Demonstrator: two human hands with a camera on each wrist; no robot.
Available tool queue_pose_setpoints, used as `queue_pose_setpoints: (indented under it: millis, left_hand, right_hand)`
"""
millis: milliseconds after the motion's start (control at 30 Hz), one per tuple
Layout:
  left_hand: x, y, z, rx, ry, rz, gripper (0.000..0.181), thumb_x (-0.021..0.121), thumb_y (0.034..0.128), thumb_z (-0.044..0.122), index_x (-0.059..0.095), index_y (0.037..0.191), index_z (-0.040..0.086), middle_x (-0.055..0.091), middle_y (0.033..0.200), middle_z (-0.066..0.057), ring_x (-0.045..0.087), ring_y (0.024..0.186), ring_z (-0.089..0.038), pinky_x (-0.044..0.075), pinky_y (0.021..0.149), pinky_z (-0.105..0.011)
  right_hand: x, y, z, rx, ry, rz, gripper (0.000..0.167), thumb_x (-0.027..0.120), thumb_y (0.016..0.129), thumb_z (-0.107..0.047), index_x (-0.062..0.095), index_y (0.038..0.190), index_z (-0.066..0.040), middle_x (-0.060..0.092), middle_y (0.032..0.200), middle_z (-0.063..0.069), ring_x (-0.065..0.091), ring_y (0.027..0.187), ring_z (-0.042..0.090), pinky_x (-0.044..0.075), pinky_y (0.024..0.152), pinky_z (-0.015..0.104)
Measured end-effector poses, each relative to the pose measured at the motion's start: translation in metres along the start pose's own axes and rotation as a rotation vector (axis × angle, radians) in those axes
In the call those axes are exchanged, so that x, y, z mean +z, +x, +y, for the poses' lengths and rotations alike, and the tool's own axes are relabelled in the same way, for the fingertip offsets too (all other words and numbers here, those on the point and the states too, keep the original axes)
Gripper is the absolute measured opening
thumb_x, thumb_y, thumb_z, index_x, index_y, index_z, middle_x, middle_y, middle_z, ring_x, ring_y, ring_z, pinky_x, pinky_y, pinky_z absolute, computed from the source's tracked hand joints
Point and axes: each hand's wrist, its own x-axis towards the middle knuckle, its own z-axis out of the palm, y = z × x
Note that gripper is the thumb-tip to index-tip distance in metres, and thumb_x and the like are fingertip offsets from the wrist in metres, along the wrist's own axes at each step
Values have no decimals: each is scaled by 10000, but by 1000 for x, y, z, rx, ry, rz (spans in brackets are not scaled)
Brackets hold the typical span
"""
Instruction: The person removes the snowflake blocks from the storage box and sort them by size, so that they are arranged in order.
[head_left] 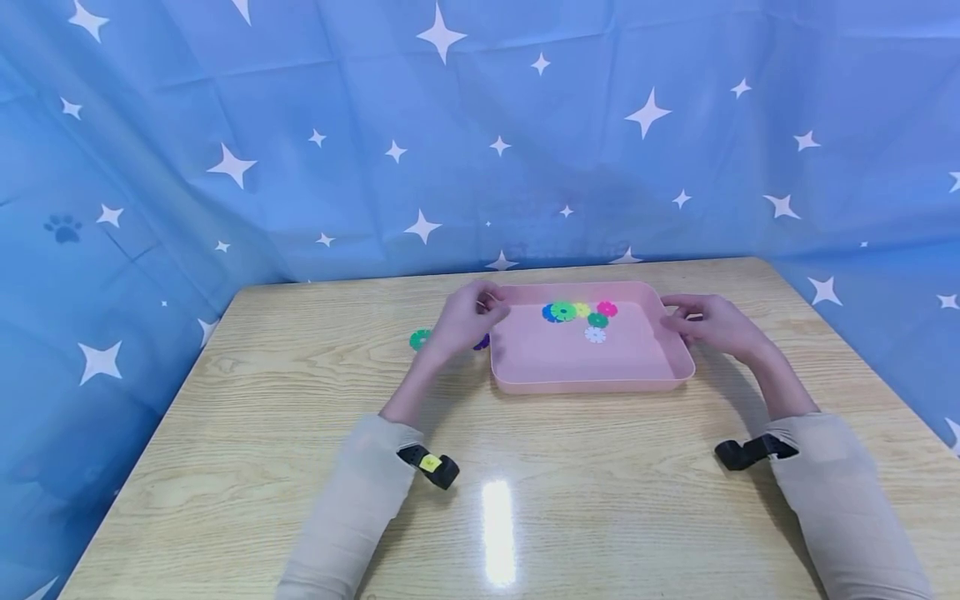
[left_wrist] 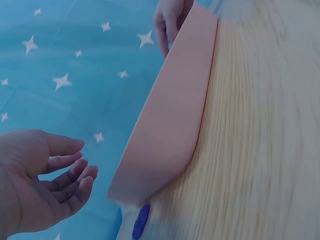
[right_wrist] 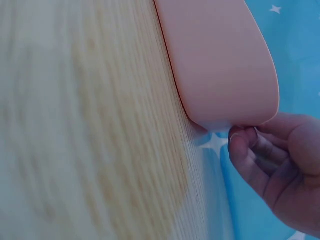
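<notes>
A shallow pink tray point(head_left: 585, 387) rests on the table, holding several snowflake discs: light green point(head_left: 562, 312), blue point(head_left: 548, 314), yellow point(head_left: 582, 309), pink point(head_left: 607, 309), dark green point(head_left: 597, 320) and white point(head_left: 595, 335). My right hand point(head_left: 705, 323) pinches the tray's right end wall, thumb over the rim and fingers outside. At the left end, my left hand point(head_left: 467, 321) hovers with loosely bent fingers; the left wrist view shows a gap between it and the tray wall point(left_wrist: 160, 110). Near that hand lie a green disc point(head_left: 420, 339) and a partly hidden purple disc point(head_left: 482, 342).
The wooden table point(head_left: 300, 400) runs up to a blue star-patterned curtain point(head_left: 360, 100) at the back and sides. A bright light reflection point(head_left: 498, 532) shows on the table's near part. Black camera mounts sit on both wrists.
</notes>
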Motion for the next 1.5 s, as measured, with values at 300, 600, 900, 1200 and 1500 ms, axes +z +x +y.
queue_pose_setpoints:
  millis: [300,600,900,1200,1500]
  left_hand:
    - [47,16,18,47,-1,-138,217,656,975,74,643,1157,-44,641,1005,-93,594,924,-189,503,820,-231]
    - [81,30,15,-49,31,-190,319,655,975,90,605,1279,7,636,1203,-96,595,1098,-196,491,951,-272]
    - [95,38,10,-69,137,-171,417,632,992,104,565,1402,63,585,1352,-72,537,1263,-202,423,1072,-301]
    - [97,30,14,-213,175,-170,375,696,961,123,570,1307,53,536,1038,-7,530,934,-162,488,825,-271]
    - [91,24,21,-203,138,-145,240,740,935,137,524,1041,123,527,979,-11,511,868,-170,449,747,-275]
  right_hand:
    - [-1,1,0,11,17,-6,512,607,1021,-158,458,1438,97,664,945,157,606,727,133,525,653,310]
    - [0,4,4,9,-2,-13,515,598,1028,-167,449,1450,89,666,954,151,613,742,153,526,672,316]
    - [0,3,3,17,-13,-13,527,599,1029,-176,440,1457,89,668,963,147,614,751,167,516,681,316]
    - [-1,2,3,11,-2,-15,526,607,1025,-184,452,1453,81,668,962,147,610,748,157,517,673,316]
    - [-1,2,2,8,-5,-15,526,609,1024,-183,453,1451,82,665,958,147,608,750,157,517,674,317]
